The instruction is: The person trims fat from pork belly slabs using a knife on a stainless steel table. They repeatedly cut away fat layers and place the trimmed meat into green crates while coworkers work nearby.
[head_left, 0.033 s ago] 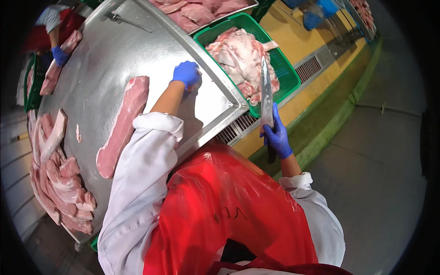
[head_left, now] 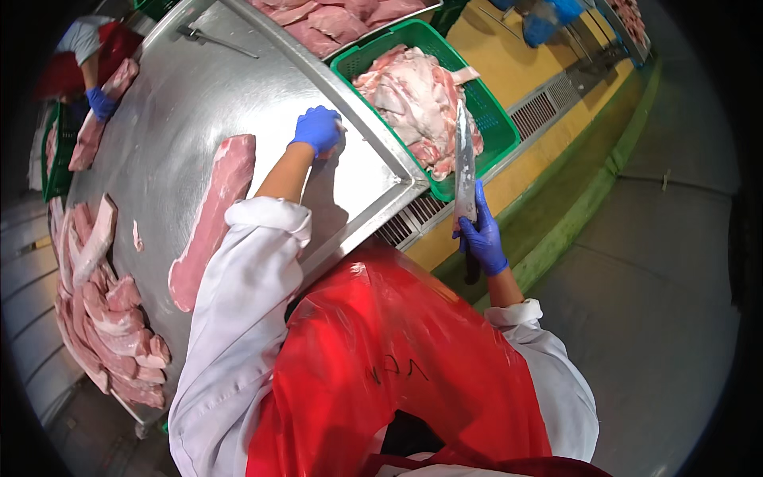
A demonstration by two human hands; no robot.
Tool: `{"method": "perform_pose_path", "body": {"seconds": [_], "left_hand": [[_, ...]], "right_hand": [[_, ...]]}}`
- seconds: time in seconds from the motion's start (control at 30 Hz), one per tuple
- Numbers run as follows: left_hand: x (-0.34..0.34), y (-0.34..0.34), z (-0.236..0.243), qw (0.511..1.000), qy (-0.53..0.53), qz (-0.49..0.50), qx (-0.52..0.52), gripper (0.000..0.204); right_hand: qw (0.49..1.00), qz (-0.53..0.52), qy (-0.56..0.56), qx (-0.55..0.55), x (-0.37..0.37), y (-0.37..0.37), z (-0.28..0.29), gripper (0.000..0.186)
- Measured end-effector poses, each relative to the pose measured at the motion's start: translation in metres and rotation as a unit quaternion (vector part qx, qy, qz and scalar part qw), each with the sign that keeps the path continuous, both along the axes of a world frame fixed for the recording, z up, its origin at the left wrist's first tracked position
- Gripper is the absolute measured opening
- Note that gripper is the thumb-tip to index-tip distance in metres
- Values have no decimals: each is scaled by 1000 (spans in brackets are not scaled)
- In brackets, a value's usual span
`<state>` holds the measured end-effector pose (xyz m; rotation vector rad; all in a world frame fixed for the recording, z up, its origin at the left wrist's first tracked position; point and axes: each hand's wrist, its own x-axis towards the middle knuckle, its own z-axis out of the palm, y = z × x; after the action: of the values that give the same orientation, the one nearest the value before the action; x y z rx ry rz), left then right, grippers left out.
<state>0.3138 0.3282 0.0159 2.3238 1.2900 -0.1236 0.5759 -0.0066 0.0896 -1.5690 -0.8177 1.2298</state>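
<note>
My right hand, in a blue glove, is wrapped round the dark handle of a long knife. Its blade points up and away, over the near right side of a green crate. On the metal table, near its right edge, my left hand is closed, also in a blue glove. A small pinkish bit shows at its fingers, too little to name. Left of my left forearm lies a long strip of pink meat. Pale, fatty meat trimmings fill much of the crate.
Several meat strips are heaped at the table's left edge. A metal tool lies at the far side. Far left, a co-worker's blue-gloved hand holds another meat piece. A tray of pink meat stands beyond the crate.
My left hand has shifted very slightly left over the table. The knife and my right hand have stayed almost the same.
</note>
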Motion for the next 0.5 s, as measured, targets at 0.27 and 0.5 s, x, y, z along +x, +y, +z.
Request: {"method": "perform_pose_path", "body": {"seconds": [0.27,0.5], "left_hand": [[-68,-20,128,951,-268,20,-153,11],[-70,-6,361,924,-369,-101,-22,14]], "right_hand": [[998,-56,25,-22,17,-10,-17,81],[998,-11,49,41,14,31,-23,80]]}}
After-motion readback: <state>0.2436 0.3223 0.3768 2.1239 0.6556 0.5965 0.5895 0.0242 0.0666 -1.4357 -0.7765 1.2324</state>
